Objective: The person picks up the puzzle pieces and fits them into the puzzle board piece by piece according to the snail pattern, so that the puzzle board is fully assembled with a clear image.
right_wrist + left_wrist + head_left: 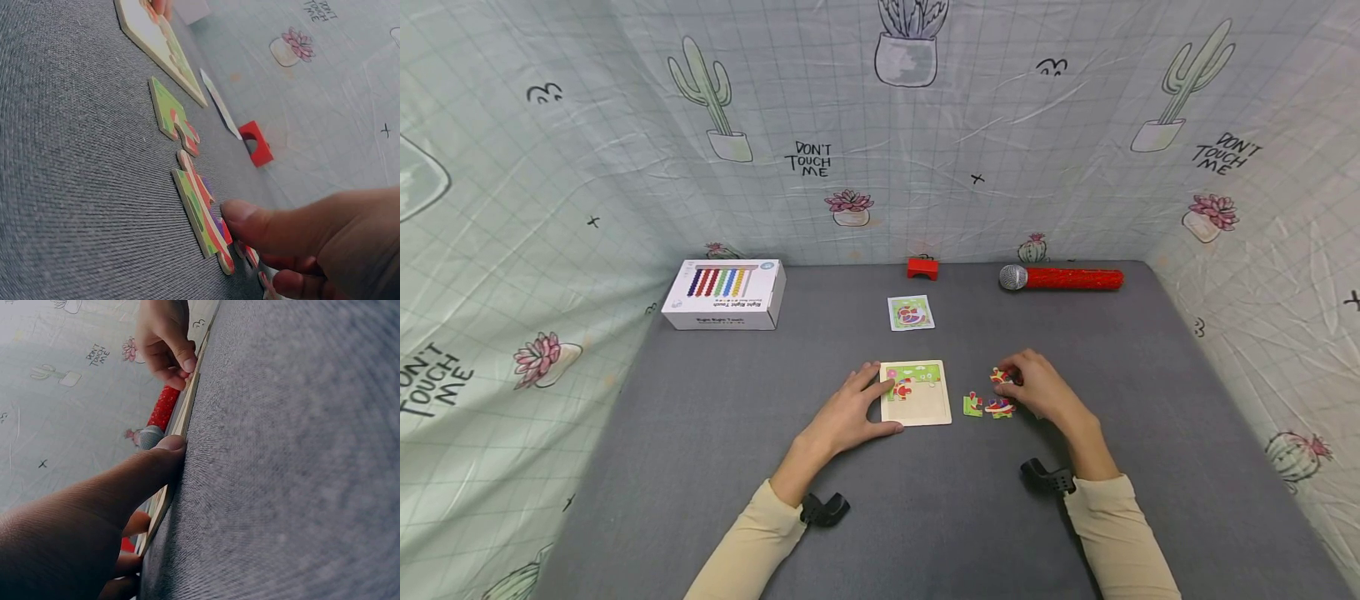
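- Wooden puzzle board point(928, 409) lies flat on the grey bench point(917, 508); pictured pieces fill its far edge and part of its left side, leaving bare wood at the near right.
- Left hand point(846, 412): grip spread and unclenched, thumb against the board's near edge, a fingertip over its left side.
- Right hand point(1041, 388): fingers bent at the farthest loose piece point(997, 376); whether the grip has pinched it, I cannot tell.
- Below that, the green piece point(972, 407) lies nearer the board, the red-and-purple piece point(1002, 413) just right of it, long axis roughly left to right.
- Key relation: the board lies left of the right grip, the hand nearer the loose pieces.
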Tool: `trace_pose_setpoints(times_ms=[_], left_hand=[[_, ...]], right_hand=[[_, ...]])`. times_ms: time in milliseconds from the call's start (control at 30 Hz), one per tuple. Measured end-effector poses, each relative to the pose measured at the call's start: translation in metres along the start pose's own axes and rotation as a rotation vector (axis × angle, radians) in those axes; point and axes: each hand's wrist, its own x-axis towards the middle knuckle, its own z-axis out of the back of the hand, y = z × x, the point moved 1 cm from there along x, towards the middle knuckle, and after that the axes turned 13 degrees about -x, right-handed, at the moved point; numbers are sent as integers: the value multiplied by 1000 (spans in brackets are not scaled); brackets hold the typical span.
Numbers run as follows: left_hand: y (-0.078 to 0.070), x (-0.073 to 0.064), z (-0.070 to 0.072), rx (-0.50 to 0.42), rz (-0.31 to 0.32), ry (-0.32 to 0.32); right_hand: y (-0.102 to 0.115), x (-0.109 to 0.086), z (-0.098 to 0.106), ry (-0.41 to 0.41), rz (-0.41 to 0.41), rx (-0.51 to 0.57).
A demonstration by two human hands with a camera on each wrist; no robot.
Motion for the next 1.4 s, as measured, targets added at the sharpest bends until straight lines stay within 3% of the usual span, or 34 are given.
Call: trace_pose_setpoints(times_ms=[833,1133,1400], left_hand=[[-1,0,1,-4,6,5],[-1,0,1,0,-3,-1],[0,-1,0,-6,1,1]], right_hand=[[9,1,7,-91,-97,59],[24,8,11,-148,-95,83],[42,15,6,-106,-99,114]])
